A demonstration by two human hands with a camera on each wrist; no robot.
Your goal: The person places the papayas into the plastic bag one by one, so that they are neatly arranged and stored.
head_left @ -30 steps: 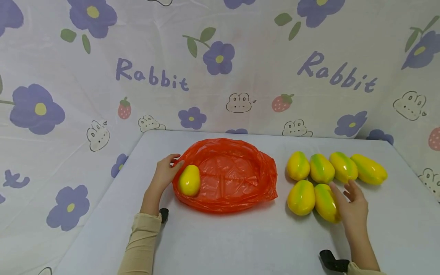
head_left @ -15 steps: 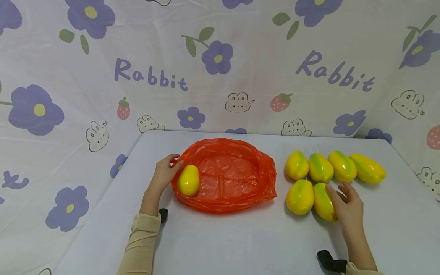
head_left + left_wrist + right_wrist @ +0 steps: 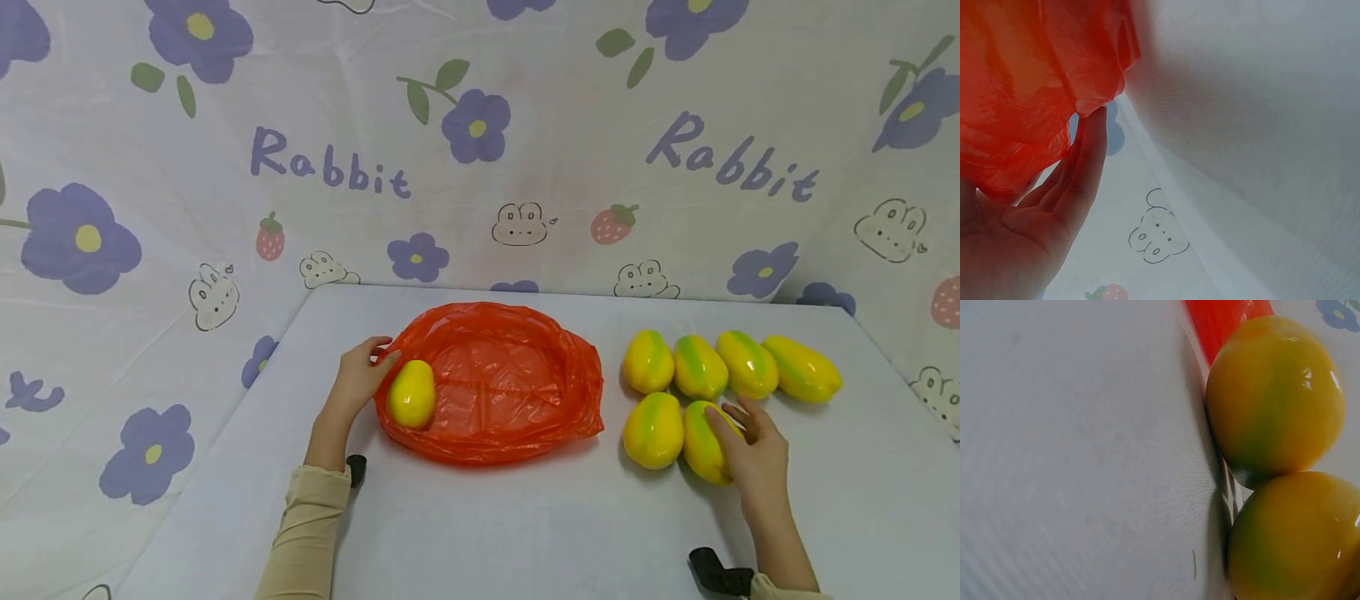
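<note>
In the head view, a red plastic bag (image 3: pixel 487 450) lies spread with its mouth up, and one glossy yellow papaya (image 3: pixel 412 395) sits inside at its left. My left hand (image 3: pixel 358 379) pinches the bag's left rim; the left wrist view has its fingers (image 3: pixel 1088 165) behind the red film. Farther right, my right hand (image 3: pixel 761 462) grips the near right papaya (image 3: pixel 703 446), which has a green stripe and rests on the table, thumb on the near side and fingers across. The right wrist view holds two papayas, but no part of that hand.
Beside the gripped fruit lies another papaya (image 3: pixel 654 431). A row of several more papayas (image 3: pixel 746 364) stretches behind them. The white table (image 3: pixel 525 533) ends at a patterned cloth (image 3: pixel 555 167). Black wrist devices (image 3: pixel 718 572) are worn on both arms.
My right hand has moved slightly left and closed round the near right papaya, which it stood beside a second ago. My left hand and the bag stay as they were.
</note>
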